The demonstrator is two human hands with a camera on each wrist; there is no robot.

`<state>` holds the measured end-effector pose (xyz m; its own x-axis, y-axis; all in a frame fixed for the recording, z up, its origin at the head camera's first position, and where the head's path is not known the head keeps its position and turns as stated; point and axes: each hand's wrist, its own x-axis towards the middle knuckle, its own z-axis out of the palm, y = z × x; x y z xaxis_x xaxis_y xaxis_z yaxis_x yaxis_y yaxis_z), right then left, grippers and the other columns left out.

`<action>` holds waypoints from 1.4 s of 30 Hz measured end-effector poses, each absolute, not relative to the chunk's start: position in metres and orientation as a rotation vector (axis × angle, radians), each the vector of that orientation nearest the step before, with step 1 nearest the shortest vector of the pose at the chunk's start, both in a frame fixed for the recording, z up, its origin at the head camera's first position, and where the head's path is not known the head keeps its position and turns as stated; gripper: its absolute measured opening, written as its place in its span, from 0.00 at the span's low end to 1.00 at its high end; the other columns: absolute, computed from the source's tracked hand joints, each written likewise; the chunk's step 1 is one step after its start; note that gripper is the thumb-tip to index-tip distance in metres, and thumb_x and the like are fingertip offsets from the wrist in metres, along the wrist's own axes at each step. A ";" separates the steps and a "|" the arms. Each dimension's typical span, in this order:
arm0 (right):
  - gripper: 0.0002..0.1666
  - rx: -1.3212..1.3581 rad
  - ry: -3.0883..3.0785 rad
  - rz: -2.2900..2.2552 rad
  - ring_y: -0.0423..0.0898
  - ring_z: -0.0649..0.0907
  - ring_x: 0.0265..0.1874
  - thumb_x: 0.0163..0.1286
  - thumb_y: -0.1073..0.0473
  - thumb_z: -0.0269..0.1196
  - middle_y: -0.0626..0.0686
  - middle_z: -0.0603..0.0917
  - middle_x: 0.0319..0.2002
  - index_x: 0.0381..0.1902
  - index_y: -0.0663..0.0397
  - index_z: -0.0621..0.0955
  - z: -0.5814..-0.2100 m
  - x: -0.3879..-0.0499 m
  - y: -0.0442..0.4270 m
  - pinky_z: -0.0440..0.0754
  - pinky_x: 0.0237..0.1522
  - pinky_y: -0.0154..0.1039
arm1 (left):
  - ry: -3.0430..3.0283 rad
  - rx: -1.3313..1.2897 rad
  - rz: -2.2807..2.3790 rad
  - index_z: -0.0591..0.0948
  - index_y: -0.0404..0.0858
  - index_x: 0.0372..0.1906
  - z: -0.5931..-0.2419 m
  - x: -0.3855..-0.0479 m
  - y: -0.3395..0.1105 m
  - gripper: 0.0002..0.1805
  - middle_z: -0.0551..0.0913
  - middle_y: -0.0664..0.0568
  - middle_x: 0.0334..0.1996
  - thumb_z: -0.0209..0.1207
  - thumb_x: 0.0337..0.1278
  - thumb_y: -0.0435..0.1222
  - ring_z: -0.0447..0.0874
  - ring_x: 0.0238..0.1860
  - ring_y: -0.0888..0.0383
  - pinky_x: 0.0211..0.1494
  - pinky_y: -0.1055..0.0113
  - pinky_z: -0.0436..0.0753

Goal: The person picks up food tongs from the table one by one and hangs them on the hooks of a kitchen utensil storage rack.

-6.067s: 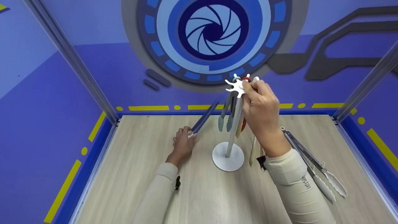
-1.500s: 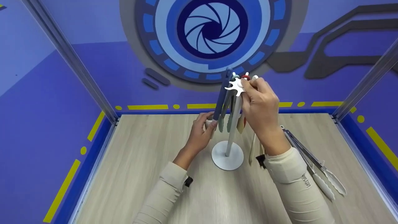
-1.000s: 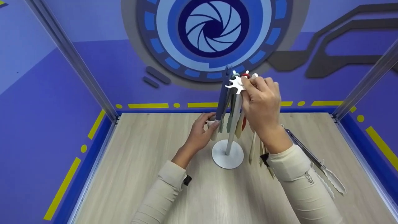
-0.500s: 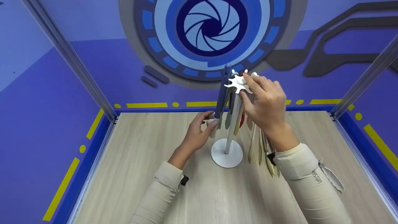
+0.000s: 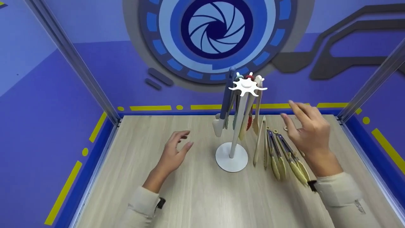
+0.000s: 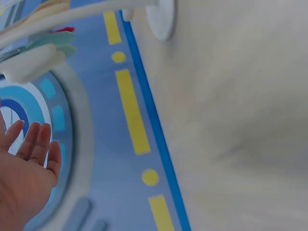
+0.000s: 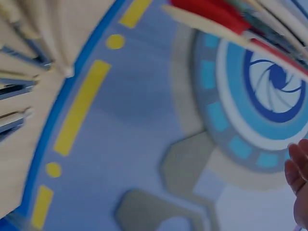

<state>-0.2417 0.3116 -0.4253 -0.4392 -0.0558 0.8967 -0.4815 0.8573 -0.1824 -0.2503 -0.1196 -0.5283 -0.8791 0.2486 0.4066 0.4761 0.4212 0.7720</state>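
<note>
A white stand point(image 5: 248, 85) with a star of hooks on top holds several hanging pairs of tongs. Blue tongs point(image 5: 225, 103) with whitish tips hang on its left side, beside teal, red and beige ones. My left hand point(image 5: 171, 153), fingers loosely bent and holding nothing, hovers left of the stand; its palm point(image 6: 29, 185) shows in the left wrist view. To the right, my right hand point(image 5: 310, 134) is raised, thumb and fingers apart, nothing between them. It is above gold-tipped tongs point(image 5: 292, 163). Only part of that hand point(image 7: 299, 185) enters the right wrist view.
The stand's round base point(image 5: 231, 164) rests on the wooden tabletop point(image 5: 196, 196). Several pairs of tongs lie right of it, among them slim beige tongs point(image 5: 259, 144) and another gold-tipped pair point(image 5: 276, 156). A blue wall point(image 5: 104, 79) with printed shapes rises behind.
My left hand lifted the blue tongs from the table to the stand, then let go and drew back left. My right hand released the stand's top and moved right.
</note>
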 end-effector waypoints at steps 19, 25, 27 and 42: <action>0.18 0.101 -2.488 0.523 0.65 0.82 0.53 0.71 0.54 0.71 0.65 0.90 0.45 0.47 0.66 0.90 -0.527 -0.199 0.370 0.79 0.56 0.67 | -2.263 -0.581 -1.210 0.81 0.36 0.66 -0.516 -0.233 -0.124 0.23 0.84 0.44 0.62 0.69 0.68 0.35 0.81 0.67 0.45 0.71 0.47 0.78; 0.17 0.104 -2.502 0.538 0.67 0.83 0.50 0.70 0.56 0.71 0.66 0.91 0.43 0.45 0.67 0.90 -0.536 -0.198 0.370 0.75 0.56 0.66 | -2.063 -0.702 -1.192 0.82 0.36 0.64 -0.480 -0.252 -0.088 0.27 0.84 0.43 0.62 0.74 0.60 0.31 0.80 0.67 0.45 0.74 0.50 0.76; 0.16 0.108 -2.497 0.540 0.67 0.83 0.49 0.69 0.57 0.72 0.66 0.91 0.42 0.45 0.67 0.91 -0.539 -0.198 0.370 0.76 0.56 0.65 | -2.033 -0.753 -1.177 0.81 0.36 0.65 -0.464 -0.260 -0.076 0.28 0.83 0.43 0.64 0.74 0.61 0.32 0.78 0.69 0.45 0.76 0.48 0.74; 0.15 0.116 -2.523 0.548 0.66 0.84 0.47 0.70 0.57 0.71 0.65 0.91 0.40 0.43 0.67 0.91 -0.548 -0.193 0.370 0.76 0.55 0.64 | -1.995 -1.188 -0.719 0.75 0.43 0.74 -0.345 -0.331 -0.020 0.39 0.72 0.43 0.79 0.71 0.64 0.55 0.65 0.82 0.43 0.83 0.51 0.61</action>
